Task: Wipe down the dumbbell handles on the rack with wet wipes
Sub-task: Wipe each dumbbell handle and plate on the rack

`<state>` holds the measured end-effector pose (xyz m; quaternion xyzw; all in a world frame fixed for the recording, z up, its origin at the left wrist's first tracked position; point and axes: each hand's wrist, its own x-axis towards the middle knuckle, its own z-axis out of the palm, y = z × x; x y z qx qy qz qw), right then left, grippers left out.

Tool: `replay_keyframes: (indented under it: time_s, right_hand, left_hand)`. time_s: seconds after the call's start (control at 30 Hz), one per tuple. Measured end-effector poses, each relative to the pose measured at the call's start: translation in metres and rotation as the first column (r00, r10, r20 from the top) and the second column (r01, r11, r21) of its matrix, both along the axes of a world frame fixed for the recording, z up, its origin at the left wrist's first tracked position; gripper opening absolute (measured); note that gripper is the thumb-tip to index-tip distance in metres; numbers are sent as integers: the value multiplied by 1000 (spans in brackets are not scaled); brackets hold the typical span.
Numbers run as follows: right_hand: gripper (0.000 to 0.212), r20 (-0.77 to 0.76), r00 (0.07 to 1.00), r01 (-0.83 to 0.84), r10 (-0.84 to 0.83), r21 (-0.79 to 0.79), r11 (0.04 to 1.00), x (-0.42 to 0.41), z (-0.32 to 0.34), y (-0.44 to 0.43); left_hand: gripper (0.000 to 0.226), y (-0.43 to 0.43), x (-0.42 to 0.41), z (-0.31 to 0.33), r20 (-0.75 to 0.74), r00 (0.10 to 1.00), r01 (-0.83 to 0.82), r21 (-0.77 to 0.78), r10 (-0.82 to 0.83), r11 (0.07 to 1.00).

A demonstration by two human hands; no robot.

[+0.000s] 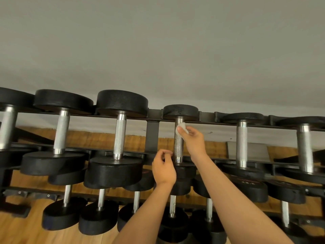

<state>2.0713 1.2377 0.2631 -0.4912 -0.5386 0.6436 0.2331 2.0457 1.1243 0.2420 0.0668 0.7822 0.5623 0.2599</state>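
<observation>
Head view, and it's the only angle there is. The right hand (pixel 192 138) is up at the top tier of the rack (pixel 152 136). Its thumb and fingers are pinched around a small white wet wipe (pixel 182 128), and the wipe is pressed against the far end of a knurled steel handle (pixel 178 148). That handle belongs to the smallish dumbbell (pixel 180 111) lying across the rails right in front of both hands, and its far head sits just above the wipe.

The left hand (pixel 163 169) is lower, just left of the same handle and down by its near end. Its fingers are curled in toward the thumb. Honestly can't tell if it's pinching anything, or even touching the steel.

Left of the left hand are the bigger dumbbells (pixel 121 103) of the same row, with fat black heads and shiny grips. Right of the right hand are two more dumbbells (pixel 241 118), their handles well apart from the one with the wipe on it.

Under both forearms runs the lower row (pixel 101 203) of dumbbells with thinner handles, and the wooden floor (pixel 19 231) shows beneath them. Beyond the hands, above the whole rack, it's just plain grey wall (pixel 158 50).
</observation>
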Motion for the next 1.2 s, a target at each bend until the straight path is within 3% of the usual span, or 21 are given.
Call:
replay_keyframes:
  time_s: [0.07, 0.17, 0.33, 0.5, 0.63, 0.8, 0.93, 1.03, 1.2]
  right_hand:
    - [20, 19, 996, -87, 87, -28, 996, 0, 5, 4]
    - [24, 37, 998, -48, 47, 27, 998, 9, -3, 2]
    - [9, 42, 984, -170, 170, -4, 985, 16, -4, -8]
    - [24, 102, 986, -138, 133, 39, 990, 21, -8, -2]
    - [23, 225, 924, -335, 309, 87, 938, 29, -9, 0]
    - [26, 209, 949, -266, 236, 127, 956, 22, -4, 3]
    - [31, 324, 871, -426, 370, 124, 896, 44, -11, 0]
    - [40, 317, 839, -490, 443, 86, 867, 42, -5, 8]
    - [24, 389, 758, -589, 523, 66, 806, 51, -3, -2]
  left_hand:
    - [23, -1, 0, 1, 1, 1000, 0, -5, 0, 1000]
    - [23, 0, 0, 1, 7, 1000, 5, 0, -5, 1000]
    - [24, 0, 0, 1, -6, 1000, 6, 2, -6, 1000]
    - [25, 0, 0, 1, -8, 1000, 8, 7, -8, 1000]
    - [25, 0, 1, 1, -7, 1000, 11, 2, -11, 1000]
    - [25, 0, 0, 2, -2, 1000, 9, 2, -9, 1000]
    - [24, -1, 0, 2, -5, 1000, 14, 7, -14, 1000]
    - [24, 0, 0, 2, -2, 1000, 16, 11, -16, 1000]
    - [23, -1, 0, -1, -3, 1000, 18, 0, -18, 1000]
